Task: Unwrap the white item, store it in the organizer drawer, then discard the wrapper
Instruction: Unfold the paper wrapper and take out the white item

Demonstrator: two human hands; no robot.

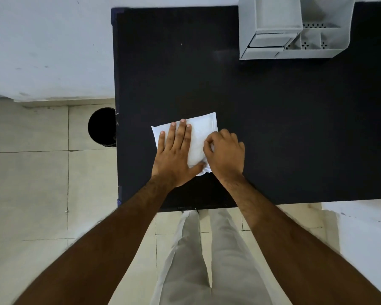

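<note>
A flat white wrapped item (201,130) lies on the black table (273,128), near its front left part. My left hand (174,155) rests flat on the item's left half, fingers spread and pointing away from me, pressing it down. My right hand (226,154) is curled at the item's right edge, thumb and fingertips pinching the wrapper there. The grey plastic organizer (293,27) stands at the table's far right, with its small drawer (268,40) on the lower left side; the drawer looks closed.
A round black bin (102,127) stands on the tiled floor just left of the table. A white wall runs behind at the left. A white surface (365,227) lies at the lower right. My legs stand at the table's front edge.
</note>
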